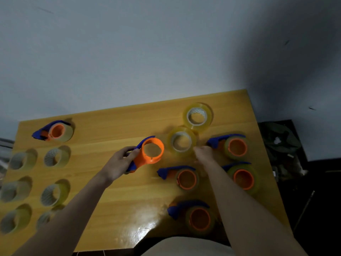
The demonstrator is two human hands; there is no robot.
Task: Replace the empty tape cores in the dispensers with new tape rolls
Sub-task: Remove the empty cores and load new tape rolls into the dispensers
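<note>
My left hand (120,163) grips an orange and blue tape dispenser (150,154) by its handle, held just above the wooden table (114,200); its orange hub is bare. My right hand (203,154) reaches to the near right edge of a clear tape roll (181,141) lying flat, fingers at its rim; the hand is blurred. A second clear roll (197,115) lies behind it. Several dispensers with tape on them lie on the right, among them one (234,146) beside my right hand and one (184,177) below it.
Several empty cardboard cores stand on edge at the left, e.g. one (56,157) and one (53,194). Another loaded dispenser (55,132) lies at the far left. A wall rises behind the table; dark clutter (282,143) sits off the right edge.
</note>
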